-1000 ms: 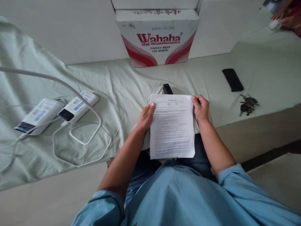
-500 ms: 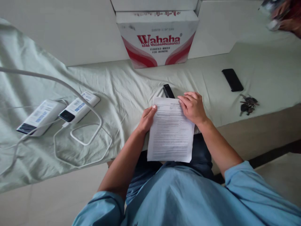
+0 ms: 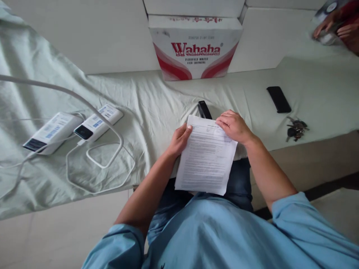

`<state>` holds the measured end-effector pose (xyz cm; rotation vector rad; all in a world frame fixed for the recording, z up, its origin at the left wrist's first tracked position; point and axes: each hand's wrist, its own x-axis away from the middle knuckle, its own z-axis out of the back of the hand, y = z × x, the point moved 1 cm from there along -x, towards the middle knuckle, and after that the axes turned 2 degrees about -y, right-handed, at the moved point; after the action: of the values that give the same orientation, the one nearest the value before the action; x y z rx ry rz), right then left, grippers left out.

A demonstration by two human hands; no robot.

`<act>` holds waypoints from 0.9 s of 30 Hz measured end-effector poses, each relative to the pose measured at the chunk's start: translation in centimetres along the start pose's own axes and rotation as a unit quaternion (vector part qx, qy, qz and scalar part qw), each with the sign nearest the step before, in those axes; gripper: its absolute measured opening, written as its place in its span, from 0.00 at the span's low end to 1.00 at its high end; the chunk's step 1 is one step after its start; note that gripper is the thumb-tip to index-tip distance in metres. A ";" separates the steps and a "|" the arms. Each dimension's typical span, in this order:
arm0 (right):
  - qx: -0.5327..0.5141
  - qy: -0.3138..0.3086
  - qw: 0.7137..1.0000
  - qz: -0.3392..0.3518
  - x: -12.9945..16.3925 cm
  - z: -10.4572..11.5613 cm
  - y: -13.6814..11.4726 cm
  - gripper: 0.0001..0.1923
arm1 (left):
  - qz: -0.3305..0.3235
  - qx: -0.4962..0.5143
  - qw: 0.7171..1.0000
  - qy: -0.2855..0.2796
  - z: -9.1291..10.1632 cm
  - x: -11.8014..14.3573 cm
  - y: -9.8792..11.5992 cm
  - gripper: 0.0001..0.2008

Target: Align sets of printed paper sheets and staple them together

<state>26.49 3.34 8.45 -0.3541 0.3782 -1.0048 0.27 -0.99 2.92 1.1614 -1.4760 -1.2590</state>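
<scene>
Printed sheet (image 3: 206, 160), held in both hands.
Left hand (image 3: 179, 141) grips its edge; right hand (image 3: 234, 127) rests curled on top; "Wahaha" box (image 3: 196, 46) beyond.

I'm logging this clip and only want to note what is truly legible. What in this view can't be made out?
Head view only:
- Printed sheet: body text too small to read.
- Black object behind the sheet: lower end hidden by the paper and the right hand.
- Left hand: fingers hidden under the sheet.
- Another person's hands: cut off by the top right edge; what they handle is blurred.
- Keys: too small to count.
</scene>
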 end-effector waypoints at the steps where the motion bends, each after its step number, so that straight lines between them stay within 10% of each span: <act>1: -0.002 -0.011 1.000 0.005 -0.1 0.1 0.2 0.15 | -0.014 -0.015 1.000 0.016 0.0 -0.2 -0.1 0.29; 12: -0.041 -0.105 0.992 0.051 -1.6 0.0 1.8 0.15 | 0.010 -0.416 0.909 -0.026 -1.0 -2.5 2.4 0.15; 27: -0.032 -0.079 0.996 -0.039 -1.6 -1.9 6.9 0.11 | 0.089 -0.511 0.855 -0.010 -1.6 -4.0 2.8 0.14</act>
<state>29.96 7.86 3.87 -0.5053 0.2549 -1.0350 2.32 2.81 5.71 0.2773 -0.6695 -1.5940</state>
